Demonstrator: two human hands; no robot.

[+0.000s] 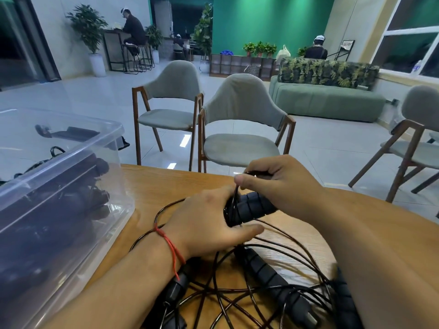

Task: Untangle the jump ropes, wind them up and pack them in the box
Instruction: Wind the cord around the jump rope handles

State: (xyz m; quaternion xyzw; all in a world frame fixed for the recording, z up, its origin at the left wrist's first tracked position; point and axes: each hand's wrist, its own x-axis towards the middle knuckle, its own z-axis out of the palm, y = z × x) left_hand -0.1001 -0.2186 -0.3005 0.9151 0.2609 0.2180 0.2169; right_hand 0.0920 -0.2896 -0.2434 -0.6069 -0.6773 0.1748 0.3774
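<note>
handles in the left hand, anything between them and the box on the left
Nothing visible blocks them: only table and a flat loop of cord lie between the handles and the box. The right hand pinches their cord.

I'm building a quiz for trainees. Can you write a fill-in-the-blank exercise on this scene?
The left hand grips two black ____ together.
The right hand pinches the cord just ____ them.
A ____ string circles the left wrist.
The tangled ropes lie on the table, to the ____ of the clear box.
Missing words: handles, above, red, right.
</note>
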